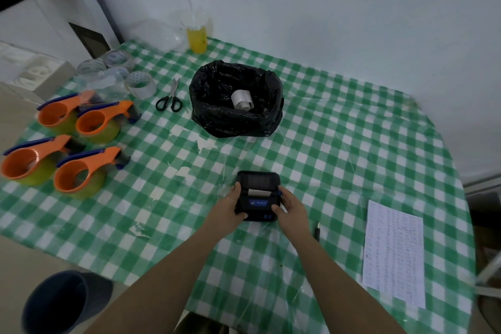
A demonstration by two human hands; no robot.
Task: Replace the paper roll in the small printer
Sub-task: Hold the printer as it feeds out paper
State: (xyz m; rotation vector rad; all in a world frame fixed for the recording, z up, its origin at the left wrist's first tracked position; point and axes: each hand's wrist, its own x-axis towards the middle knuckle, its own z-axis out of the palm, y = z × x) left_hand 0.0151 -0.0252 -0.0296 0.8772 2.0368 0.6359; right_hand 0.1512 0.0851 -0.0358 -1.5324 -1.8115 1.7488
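Note:
A small black printer (pixel 257 184) lies on the green checked tablecloth, its lid down and a strip of white paper (pixel 259 192) showing at the slot. My left hand (pixel 230 206) grips its left side, thumb on the front corner. My right hand (pixel 290 206) grips its right side, fingers by the blue side button. A white paper roll (pixel 242 99) lies inside a bin lined with a black bag (pixel 217 116) beyond the printer.
Several orange tape dispensers (pixel 81 171) and clear tape rolls (pixel 141 84) crowd the table's left. Black scissors (pixel 169 100) lie left of the bin. A printed sheet (pixel 394 252) and a dark pen (pixel 316 230) lie to the right. A cup of yellow drink (pixel 197 39) stands at the back.

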